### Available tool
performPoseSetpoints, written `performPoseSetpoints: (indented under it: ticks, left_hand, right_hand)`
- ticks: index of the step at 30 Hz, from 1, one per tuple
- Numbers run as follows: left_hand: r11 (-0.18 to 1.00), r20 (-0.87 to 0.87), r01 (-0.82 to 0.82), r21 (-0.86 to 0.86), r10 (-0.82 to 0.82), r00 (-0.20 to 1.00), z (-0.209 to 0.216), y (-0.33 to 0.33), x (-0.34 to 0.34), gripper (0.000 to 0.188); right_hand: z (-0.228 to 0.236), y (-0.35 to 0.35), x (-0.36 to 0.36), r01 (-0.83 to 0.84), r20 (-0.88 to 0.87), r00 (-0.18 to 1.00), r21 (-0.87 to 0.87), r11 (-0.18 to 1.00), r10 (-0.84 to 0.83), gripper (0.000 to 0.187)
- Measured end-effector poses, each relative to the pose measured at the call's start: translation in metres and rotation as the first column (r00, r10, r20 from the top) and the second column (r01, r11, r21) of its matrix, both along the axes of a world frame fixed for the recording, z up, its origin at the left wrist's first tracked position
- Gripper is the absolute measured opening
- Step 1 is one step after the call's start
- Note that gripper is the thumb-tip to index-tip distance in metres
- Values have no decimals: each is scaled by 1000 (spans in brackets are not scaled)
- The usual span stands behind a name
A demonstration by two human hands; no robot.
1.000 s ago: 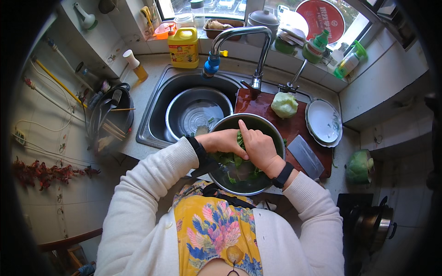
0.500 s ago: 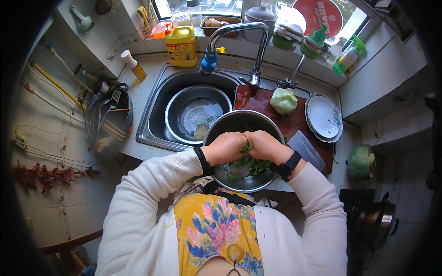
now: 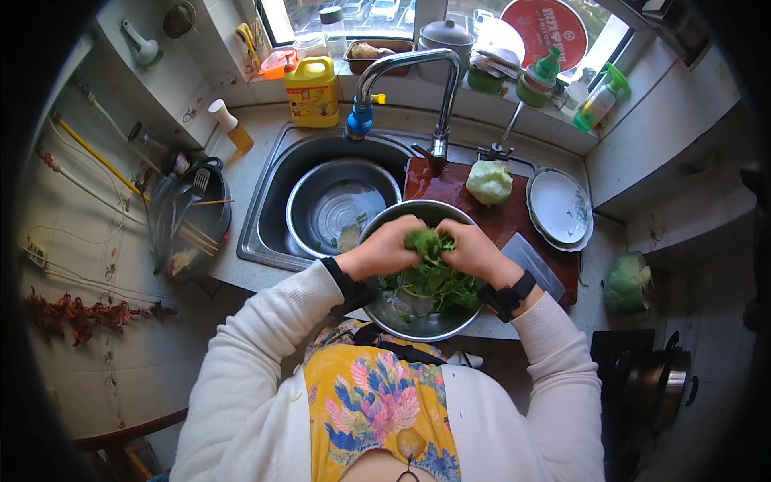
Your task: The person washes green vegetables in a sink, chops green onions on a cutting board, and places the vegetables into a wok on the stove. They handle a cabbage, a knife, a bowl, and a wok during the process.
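Over a steel bowl (image 3: pixel 416 328) at the counter's front edge, my two hands work at a bunch of leafy greens (image 3: pixel 440 283). My left hand (image 3: pixel 387 247) has its fingers curled round the greens from the left. From the other side my right hand (image 3: pixel 479 255) grips the same bunch, its fingertips partly hidden by leaves. Loose stems and leaves hang below the hands into the bowl. A pale plastic-looking piece lies at the bowl's bottom, too unclear to name.
The sink (image 3: pixel 269 193) holds a steel basin (image 3: pixel 321 205) under the faucet (image 3: pixel 450 104). Right of it, a red-brown cutting board (image 3: pixel 430 181) bears a pale green cabbage (image 3: pixel 489 183), a cleaver-like blade (image 3: pixel 534 263) and stacked plates (image 3: pixel 560 206). A pan (image 3: pixel 210 189) with utensils stands left.
My hands have moved apart from pressed together, and a larger tuft of greens now shows between them. The view has shifted slightly.
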State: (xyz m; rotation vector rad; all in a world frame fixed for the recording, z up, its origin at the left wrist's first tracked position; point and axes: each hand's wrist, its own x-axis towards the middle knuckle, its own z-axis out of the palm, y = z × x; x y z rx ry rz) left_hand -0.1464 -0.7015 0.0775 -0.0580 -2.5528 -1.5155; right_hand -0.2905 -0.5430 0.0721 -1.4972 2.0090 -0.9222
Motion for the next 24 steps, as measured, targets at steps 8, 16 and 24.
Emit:
performPoseSetpoints:
  ticks: [8,16,24]
  left_hand:
    - [605,196,-120,787,-60,979,2,21,-14,103]
    - [538,322,-304,786,63,945,0,23,-11,72]
    - [317,316,-321,892,70,946,4,12,-14,30]
  right_hand:
    - [7,-27,18,277,944,317,1,961,-92,31]
    - [28,-12,14,50,761,647,29,998,-55,48]
    - [-1,3,37,-61,812,581,-25,998,55,68]
